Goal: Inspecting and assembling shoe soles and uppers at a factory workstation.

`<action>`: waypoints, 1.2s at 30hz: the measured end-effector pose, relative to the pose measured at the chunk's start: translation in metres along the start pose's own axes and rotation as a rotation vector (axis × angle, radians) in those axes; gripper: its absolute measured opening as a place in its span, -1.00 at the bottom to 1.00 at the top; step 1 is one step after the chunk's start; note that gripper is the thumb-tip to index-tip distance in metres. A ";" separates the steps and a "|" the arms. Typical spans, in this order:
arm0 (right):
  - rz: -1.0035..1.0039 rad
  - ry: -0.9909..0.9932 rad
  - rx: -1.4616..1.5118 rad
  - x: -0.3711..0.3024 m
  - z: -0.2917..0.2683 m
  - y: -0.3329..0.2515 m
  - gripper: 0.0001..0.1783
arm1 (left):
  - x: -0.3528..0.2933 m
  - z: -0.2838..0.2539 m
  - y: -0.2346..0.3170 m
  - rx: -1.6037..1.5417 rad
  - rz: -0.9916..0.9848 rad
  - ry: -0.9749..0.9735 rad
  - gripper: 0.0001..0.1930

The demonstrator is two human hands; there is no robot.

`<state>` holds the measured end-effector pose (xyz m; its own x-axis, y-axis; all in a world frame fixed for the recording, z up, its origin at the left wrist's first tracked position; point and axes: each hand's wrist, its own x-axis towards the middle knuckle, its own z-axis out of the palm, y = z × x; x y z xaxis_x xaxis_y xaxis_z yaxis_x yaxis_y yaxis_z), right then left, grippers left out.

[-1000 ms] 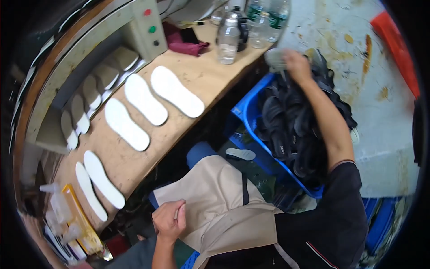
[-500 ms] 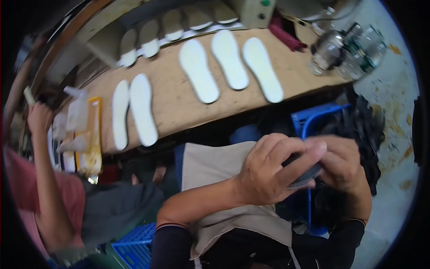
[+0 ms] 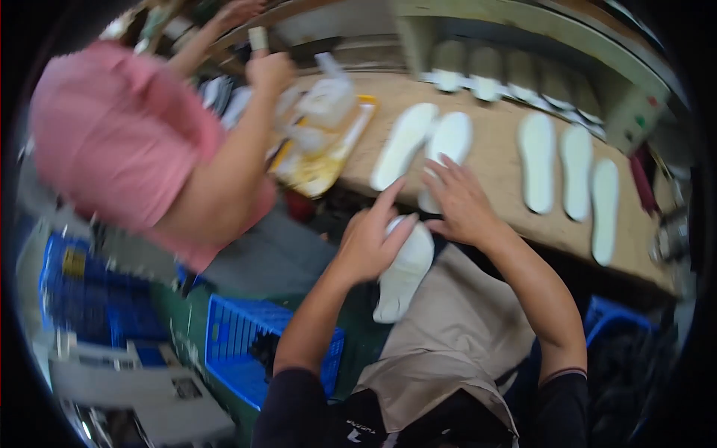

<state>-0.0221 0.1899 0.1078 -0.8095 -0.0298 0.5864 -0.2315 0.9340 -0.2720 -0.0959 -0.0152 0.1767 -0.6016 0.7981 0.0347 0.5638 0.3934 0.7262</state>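
Along the near edge of the brown-topped bench [image 3: 494, 142], here's the right hand [image 3: 461, 205], fingers spread and unclenched over the near end of a white sole [image 3: 452, 134]; whether they touch it, blur won't let me tell! Beside it, to the left, lies another white sole [image 3: 403, 145]. Nearer, over the edge of the lap, the left hand [image 3: 367, 243] sets its thumb across a pale sole-shaped piece [image 3: 407, 278]; its fingers underneath are hidden, so how tightly it grasps, I cannot tell. To do this well, I'd say, take the sole by its edges, keep fingertips off the white face, and steady the pale piece from below. Now the containers: far left on the bench, a yellow-rimmed tray [image 3: 357, 138] carries a translucent bottle [image 3: 328, 97]. Low on the left, a blue crate [image 3: 224, 336] has a dark bundle [image 3: 263, 349] inside. Right side, a blue basket [image 3: 597, 313] with dark goods, too dim to sort! And far right, a grey-green housing [image 3: 635, 119] shelters a row of brown-and-white soles [image 3: 485, 71].
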 end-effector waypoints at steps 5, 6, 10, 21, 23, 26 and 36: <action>0.102 -0.402 -0.283 -0.004 0.024 -0.002 -0.09 | 0.124 -0.007 -0.075 0.159 -0.129 -0.218 -0.20; 0.067 -0.360 -0.277 -0.009 0.031 0.004 -0.18 | 0.136 -0.012 -0.057 0.108 -0.287 -0.318 -0.19; -0.041 -0.238 -0.362 -0.031 0.029 0.018 -0.42 | 0.161 -0.009 -0.053 0.185 -0.406 -0.451 -0.14; 0.254 -0.105 -0.003 -0.123 -0.213 -0.033 -0.47 | 0.139 0.005 -0.074 0.011 -0.367 -0.280 -0.17; 0.362 -0.062 0.041 -0.138 -0.227 -0.037 -0.50 | 0.136 0.005 -0.083 -0.110 -0.325 -0.214 -0.24; 0.582 -0.137 0.306 -0.143 -0.231 -0.051 -0.54 | 0.126 -0.006 -0.075 -0.192 -0.278 -0.218 -0.40; 0.550 -1.359 0.329 -0.143 -0.195 -0.035 -0.52 | 0.032 -0.060 -0.035 -0.437 -0.146 -0.068 -0.79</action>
<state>0.2068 0.2304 0.1821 -0.6604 -0.1824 -0.7284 0.3011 0.8243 -0.4794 -0.1689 -0.0312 0.1938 -0.6102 0.7824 -0.1244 0.1758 0.2869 0.9417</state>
